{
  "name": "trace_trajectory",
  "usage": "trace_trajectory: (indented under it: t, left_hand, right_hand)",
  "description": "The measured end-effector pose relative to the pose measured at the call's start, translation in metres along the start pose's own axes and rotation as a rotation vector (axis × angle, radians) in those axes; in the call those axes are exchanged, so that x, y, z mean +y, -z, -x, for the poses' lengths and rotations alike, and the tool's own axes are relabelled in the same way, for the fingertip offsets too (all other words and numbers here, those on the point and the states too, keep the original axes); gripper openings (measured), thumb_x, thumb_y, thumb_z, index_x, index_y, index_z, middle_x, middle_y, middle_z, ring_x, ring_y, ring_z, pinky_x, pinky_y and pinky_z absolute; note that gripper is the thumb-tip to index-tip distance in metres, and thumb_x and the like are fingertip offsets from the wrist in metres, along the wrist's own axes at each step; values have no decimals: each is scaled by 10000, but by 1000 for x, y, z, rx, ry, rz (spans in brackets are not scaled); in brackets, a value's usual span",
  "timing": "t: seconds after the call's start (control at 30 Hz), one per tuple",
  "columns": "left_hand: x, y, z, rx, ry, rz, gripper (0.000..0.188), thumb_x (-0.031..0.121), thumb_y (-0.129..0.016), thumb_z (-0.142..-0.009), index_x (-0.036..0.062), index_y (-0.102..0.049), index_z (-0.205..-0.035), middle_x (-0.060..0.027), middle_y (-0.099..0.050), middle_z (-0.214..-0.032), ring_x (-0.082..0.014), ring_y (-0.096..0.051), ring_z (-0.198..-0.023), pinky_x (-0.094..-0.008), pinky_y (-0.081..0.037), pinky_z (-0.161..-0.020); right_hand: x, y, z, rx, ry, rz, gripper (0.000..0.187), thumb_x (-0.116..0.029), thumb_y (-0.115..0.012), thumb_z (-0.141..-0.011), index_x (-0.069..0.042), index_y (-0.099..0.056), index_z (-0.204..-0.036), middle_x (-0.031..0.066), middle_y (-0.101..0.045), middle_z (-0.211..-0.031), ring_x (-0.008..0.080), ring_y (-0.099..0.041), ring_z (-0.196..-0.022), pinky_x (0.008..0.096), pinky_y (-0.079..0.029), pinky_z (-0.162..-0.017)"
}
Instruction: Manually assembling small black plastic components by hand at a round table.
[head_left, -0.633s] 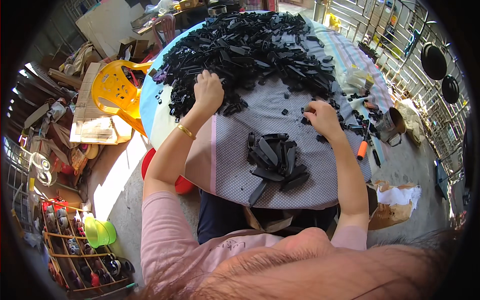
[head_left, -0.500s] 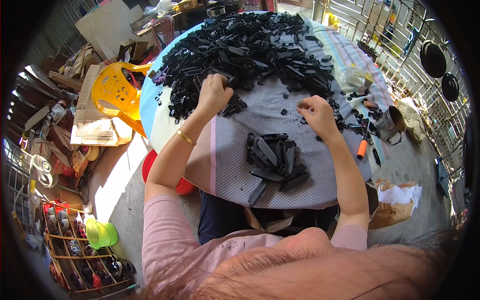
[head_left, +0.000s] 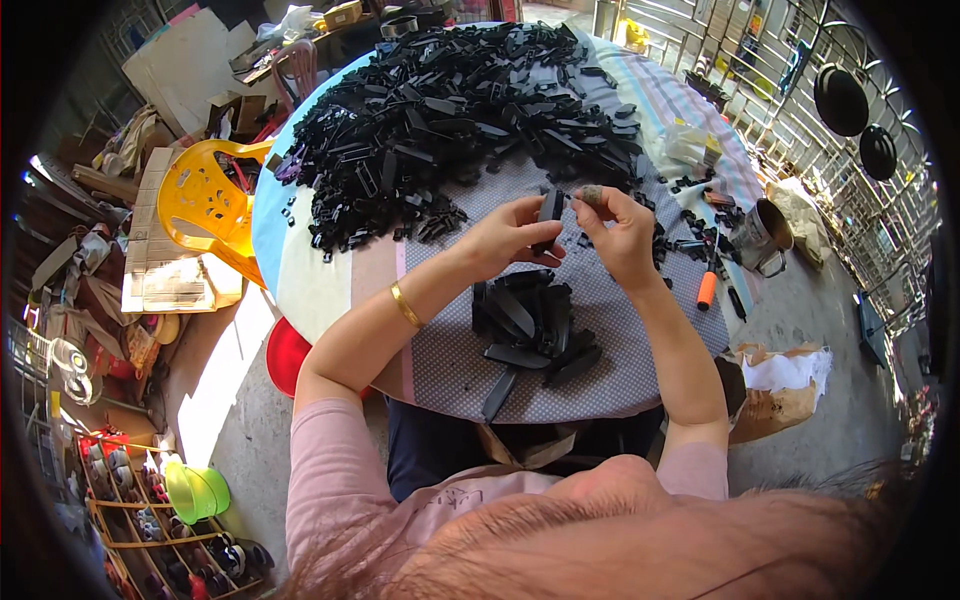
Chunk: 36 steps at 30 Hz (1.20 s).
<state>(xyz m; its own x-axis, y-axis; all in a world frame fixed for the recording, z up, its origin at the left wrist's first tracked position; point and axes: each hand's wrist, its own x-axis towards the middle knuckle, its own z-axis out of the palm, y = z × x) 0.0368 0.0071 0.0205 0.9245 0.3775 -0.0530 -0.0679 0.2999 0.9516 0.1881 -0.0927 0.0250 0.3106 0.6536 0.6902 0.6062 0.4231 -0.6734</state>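
Observation:
My left hand (head_left: pixel 498 240) is closed round a long black plastic piece (head_left: pixel 550 213), held tilted above the cloth-covered table. Close against its right side, my right hand (head_left: pixel 624 238) pinches thumb and finger together. Whatever sits in that pinch is too small to make out, and one fingertip wears a brownish wrap. Below both hands lies a small pile of similar long black pieces (head_left: pixel 528 325). A large heap of black plastic parts (head_left: pixel 430 125) spreads over the far half of the table.
An orange-handled tool (head_left: pixel 707 290) and a metal mug (head_left: pixel 762 238) lie among small black parts at the right edge. A yellow plastic chair (head_left: pixel 205 200) stands left of the table, with a red basin (head_left: pixel 287 358) below. A clear plastic packet (head_left: pixel 690 145) rests at the far right.
My left hand has come away from the heap toward the right, carrying a black piece. My right hand has moved slightly left, and the two hands now meet at that piece.

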Motion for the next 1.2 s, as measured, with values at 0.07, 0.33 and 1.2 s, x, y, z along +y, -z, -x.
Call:
trace_trajectory:
  t: [0.07, 0.33, 1.2]
  left_hand:
    - [1, -3, 4, -26, 1, 31, 342, 160, -565, -874, 16, -453, -1163, -73, -551, -967, -173, -612, -817, -326, -540, -720]
    - [3, -15, 9, 21, -52, 30, 238, 235, -479, -925, 26, -465, -1038, -48, -553, -876, -121, -559, -661, -227, -461, -568]
    - [12, -36, 18, 406, -312, -1024, 275, 222, -405, -912, -17, -527, -854, -226, -551, -713, -409, -508, -651, -432, -410, -599]
  right_hand:
    - [-2, -1, 0, -13, 48, 36, 103, -52, -644, -778, 19, -626, -851, 82, -623, -694, 122, -593, -585, 235, -470, -544]
    - [-11, -8, 3, 20, 236, 144, 63, -47, -627, -780, 2, -603, -811, 108, -601, -671, 196, -614, -567, 280, -476, -498]
    - [-25, -3, 8, -285, 306, 676, 120, -114, -522, -791, -30, -479, -716, 121, -537, -652, 286, -575, -591, 376, -470, -518]
